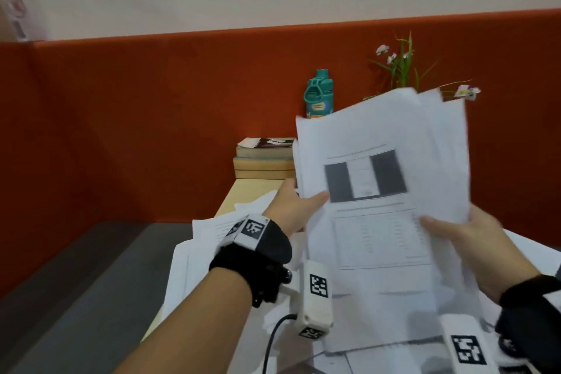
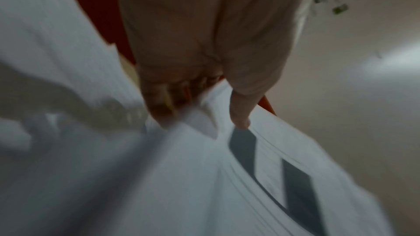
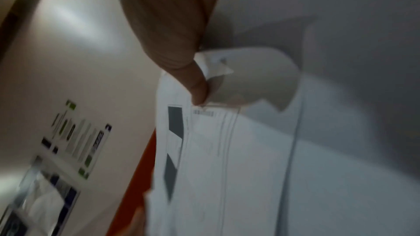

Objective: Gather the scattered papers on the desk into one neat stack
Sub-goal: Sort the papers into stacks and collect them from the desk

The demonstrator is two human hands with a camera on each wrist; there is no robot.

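A sheaf of white printed papers (image 1: 382, 191) is held upright above the desk, its front sheet showing a dark grey block. My left hand (image 1: 299, 206) grips its left edge, thumb on the front, fingers behind. In the left wrist view the left hand's thumb (image 2: 240, 114) presses on the papers (image 2: 204, 177). My right hand (image 1: 455, 231) grips the right edge the same way. In the right wrist view the thumb (image 3: 197, 85) pinches the sheets (image 3: 227, 159). More loose papers (image 1: 206, 240) lie spread on the desk below.
A stack of books (image 1: 264, 158), a teal water bottle (image 1: 318, 94) and a flowering plant (image 1: 403, 64) stand at the back by the orange partition (image 1: 121, 118). The desk's left edge (image 1: 226, 200) drops to grey floor (image 1: 76, 282).
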